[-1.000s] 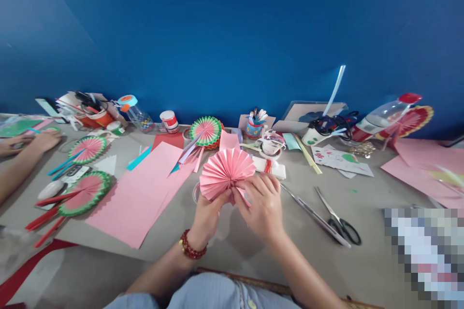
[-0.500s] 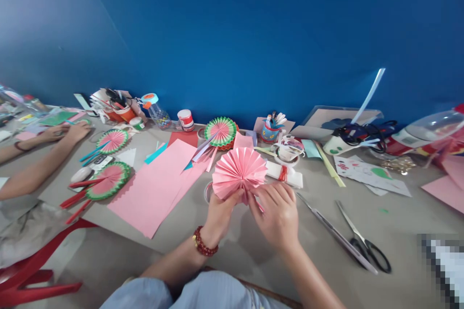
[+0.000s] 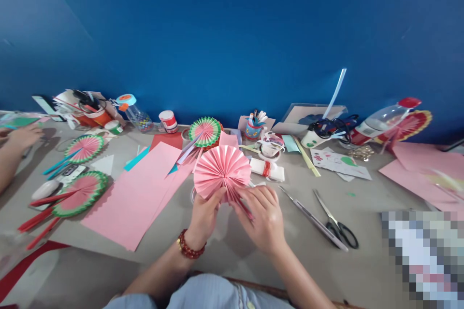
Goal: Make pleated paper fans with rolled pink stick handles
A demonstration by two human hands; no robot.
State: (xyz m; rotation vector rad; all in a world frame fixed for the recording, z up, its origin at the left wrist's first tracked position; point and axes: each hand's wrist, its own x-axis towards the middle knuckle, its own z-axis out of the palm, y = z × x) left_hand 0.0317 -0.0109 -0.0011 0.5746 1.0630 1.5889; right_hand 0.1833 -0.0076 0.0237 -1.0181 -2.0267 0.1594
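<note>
A pink pleated paper fan [image 3: 222,166], spread into a near-full round, is held up over the table in front of me. My left hand [image 3: 203,217] pinches its lower left edge, thumb on the near side. On the lower right, my right hand [image 3: 261,215] has its fingers closed on the folded end of the same fan. Part of the fan's lower edge is hidden behind my fingers. Behind it lies a finished-looking green-rimmed pink paper fan [image 3: 205,131]. Pink paper sheets [image 3: 132,200] lie to the left of my left hand.
Scissors [image 3: 337,227] and a long, thin pale tool [image 3: 313,219] lie to the right. Two more green-edged fans [image 3: 81,195] rest at left. A cup of pens [image 3: 254,128], a red-and-white jar [image 3: 168,121] and a plastic bottle [image 3: 384,120] line the wall. Another person's hand [image 3: 23,137] is far left.
The view has turned to the right, so the table things sit farther left. Both hands still hold the pink fan, and its lower right folds are drawn slightly farther apart.
</note>
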